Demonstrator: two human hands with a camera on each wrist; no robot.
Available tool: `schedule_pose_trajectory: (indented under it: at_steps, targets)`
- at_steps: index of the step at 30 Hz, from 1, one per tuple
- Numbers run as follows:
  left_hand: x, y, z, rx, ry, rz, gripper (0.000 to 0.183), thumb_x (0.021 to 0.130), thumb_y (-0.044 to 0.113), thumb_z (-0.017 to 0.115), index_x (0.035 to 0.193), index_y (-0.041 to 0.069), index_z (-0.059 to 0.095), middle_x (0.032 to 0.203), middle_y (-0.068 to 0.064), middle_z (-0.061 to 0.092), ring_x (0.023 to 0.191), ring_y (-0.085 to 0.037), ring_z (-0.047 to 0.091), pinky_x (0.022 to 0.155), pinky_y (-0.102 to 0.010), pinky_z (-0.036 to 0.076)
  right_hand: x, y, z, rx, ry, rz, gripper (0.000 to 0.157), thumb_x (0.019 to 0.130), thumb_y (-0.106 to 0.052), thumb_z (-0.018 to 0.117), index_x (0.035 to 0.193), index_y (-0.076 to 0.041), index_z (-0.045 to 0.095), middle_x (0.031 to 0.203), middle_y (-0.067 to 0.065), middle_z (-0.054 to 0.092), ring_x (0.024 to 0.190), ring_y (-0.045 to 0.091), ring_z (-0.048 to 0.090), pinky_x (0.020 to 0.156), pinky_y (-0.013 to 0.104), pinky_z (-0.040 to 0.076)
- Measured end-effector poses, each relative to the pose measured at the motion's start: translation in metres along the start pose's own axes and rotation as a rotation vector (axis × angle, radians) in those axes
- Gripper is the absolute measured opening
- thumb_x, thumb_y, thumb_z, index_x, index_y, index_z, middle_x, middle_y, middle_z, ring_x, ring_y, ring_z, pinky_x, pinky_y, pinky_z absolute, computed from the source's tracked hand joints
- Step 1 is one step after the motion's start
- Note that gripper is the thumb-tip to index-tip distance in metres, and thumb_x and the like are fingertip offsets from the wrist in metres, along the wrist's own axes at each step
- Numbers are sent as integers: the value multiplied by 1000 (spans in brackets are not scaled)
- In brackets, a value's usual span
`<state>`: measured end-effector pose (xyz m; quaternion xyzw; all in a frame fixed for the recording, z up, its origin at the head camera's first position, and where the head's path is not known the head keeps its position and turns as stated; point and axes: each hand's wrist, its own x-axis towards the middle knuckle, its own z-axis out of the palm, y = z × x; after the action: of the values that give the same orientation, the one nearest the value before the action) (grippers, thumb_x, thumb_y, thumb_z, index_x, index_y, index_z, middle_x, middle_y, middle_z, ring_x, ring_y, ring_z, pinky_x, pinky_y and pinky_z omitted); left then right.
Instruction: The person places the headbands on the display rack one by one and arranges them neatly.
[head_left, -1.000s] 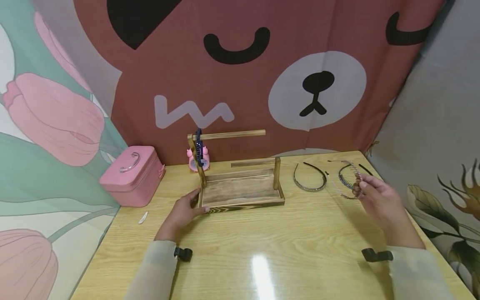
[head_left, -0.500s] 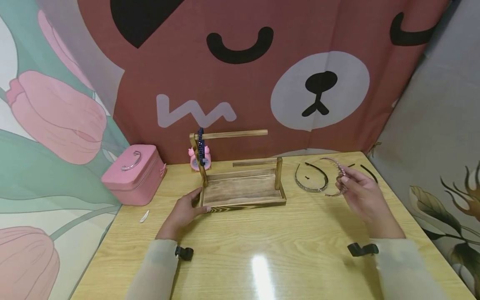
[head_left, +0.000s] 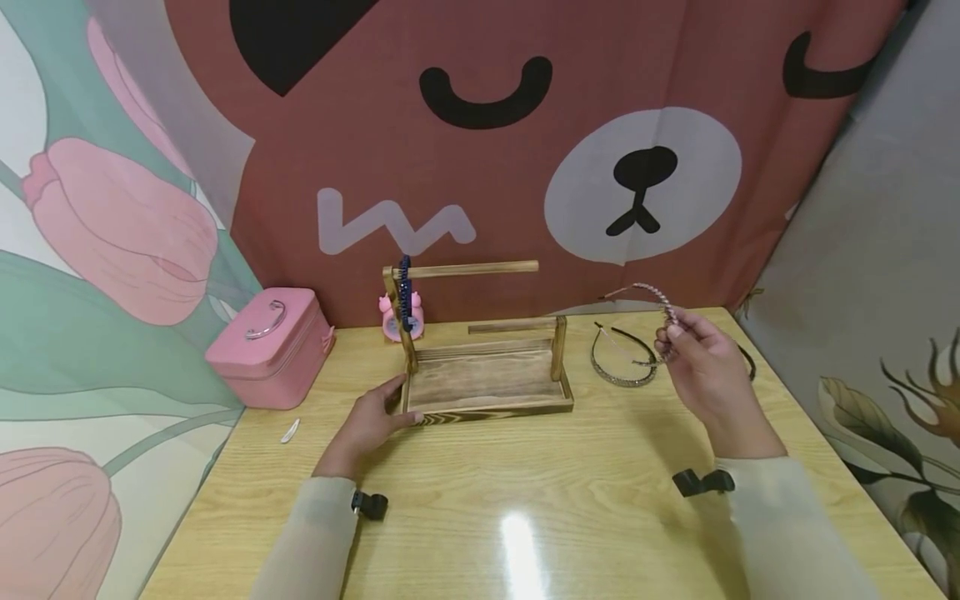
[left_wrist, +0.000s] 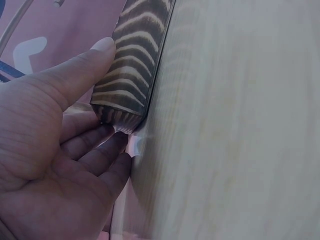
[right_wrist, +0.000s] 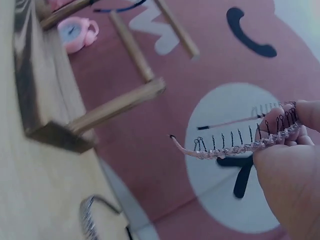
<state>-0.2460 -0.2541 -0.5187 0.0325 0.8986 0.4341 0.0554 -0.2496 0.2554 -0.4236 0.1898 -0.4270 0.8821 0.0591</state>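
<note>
My right hand (head_left: 697,367) pinches a pink beaded headband (right_wrist: 232,150), which has a row of dark wire teeth inside its curve. It is raised above the table, and both slim ends point left. With the thumb on the front face and the other fingers at the end, my left hand (head_left: 366,427) grips the near left corner of a wooden stand (head_left: 483,382). This stand has a shallow tray and two posts with horizontal rods. On the upper rod, next to the left post, hangs a navy headband (head_left: 405,292).
A sparkly headband (head_left: 624,381) lies right of the stand, and a black band end (head_left: 747,363) shows behind the right hand. Behind the left post stands a pink alarm clock (head_left: 392,329). A pink case (head_left: 258,354) and white hair clip (head_left: 290,431) are at left.
My right hand has carried the pink beaded headband left and upward, bringing it over the sparkly headband. The left hand stays at the stand's corner.
</note>
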Motion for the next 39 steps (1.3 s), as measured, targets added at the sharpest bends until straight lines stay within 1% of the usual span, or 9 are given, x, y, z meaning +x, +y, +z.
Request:
schedule_pose_trajectory:
  at_steps: [9, 12, 15, 22, 29, 31, 34, 36, 39]
  targets:
    - [1, -3, 0, -11, -4, 10, 89, 99, 30, 84, 171, 10, 37, 167, -21, 50, 158, -41, 42, 131, -59, 35, 20, -7, 43, 101, -29, -32, 22, 114, 3, 47, 124, -2, 65, 100, 7, 67, 88, 18, 64, 79, 28, 54]
    - [1, -4, 1, -24, -10, 17, 90, 98, 30, 85, 171, 10, 37, 167, -21, 50, 157, -40, 45, 130, -58, 37, 24, -9, 55, 97, -24, -29, 22, 113, 2, 49, 124, -2, 68, 100, 7, 67, 87, 17, 63, 78, 27, 55]
    - [1, -4, 2, -31, -11, 18, 90, 98, 29, 85, 171, 10, 37, 167, -20, 50, 157, -40, 45, 130, -58, 37, 27, -13, 65, 82, -33, -38, 26, 113, 4, 49, 130, 0, 69, 104, 7, 68, 92, 16, 64, 82, 25, 57]
    - [1, -4, 2, -23, -5, 12, 91, 98, 32, 85, 171, 10, 37, 167, -20, 50, 158, -40, 44, 130, -58, 36, 32, -21, 85, 82, -112, -30, 44, 111, 11, 46, 154, 6, 52, 125, 12, 65, 106, 16, 63, 94, 23, 60]
    - [2, -4, 2, -27, -14, 9, 92, 98, 33, 85, 172, 11, 36, 169, -20, 48, 159, -40, 42, 130, -58, 35, 40, -22, 95, -4, -170, -55, 60, 107, 18, 43, 165, 9, 33, 137, 12, 60, 115, 16, 58, 98, 22, 55]
    - [2, -4, 1, -36, -12, 4, 92, 97, 32, 86, 172, 13, 37, 168, -19, 49, 159, -39, 43, 131, -58, 36, 44, -21, 99, -36, -162, -61, 59, 106, 18, 44, 164, 8, 35, 137, 11, 60, 117, 15, 58, 101, 21, 54]
    - [3, -4, 1, -17, -10, 16, 91, 98, 33, 85, 172, 11, 36, 168, -21, 48, 158, -41, 43, 129, -59, 36, 51, -18, 106, -37, -121, -59, 53, 106, 17, 47, 158, 5, 46, 133, 11, 59, 118, 15, 59, 103, 18, 55]
    - [3, -4, 1, -18, -8, 14, 91, 98, 33, 85, 172, 11, 36, 169, -21, 48, 158, -41, 43, 129, -60, 37, 56, -15, 110, -41, -71, -57, 46, 106, 15, 51, 150, 2, 56, 128, 9, 61, 116, 14, 61, 101, 17, 56]
    - [2, -4, 1, -29, -10, 9, 91, 98, 32, 85, 172, 11, 36, 170, -20, 46, 159, -40, 42, 130, -58, 37, 62, -11, 117, -50, -12, -53, 38, 106, 14, 55, 139, -3, 64, 121, 6, 61, 110, 14, 63, 96, 16, 57]
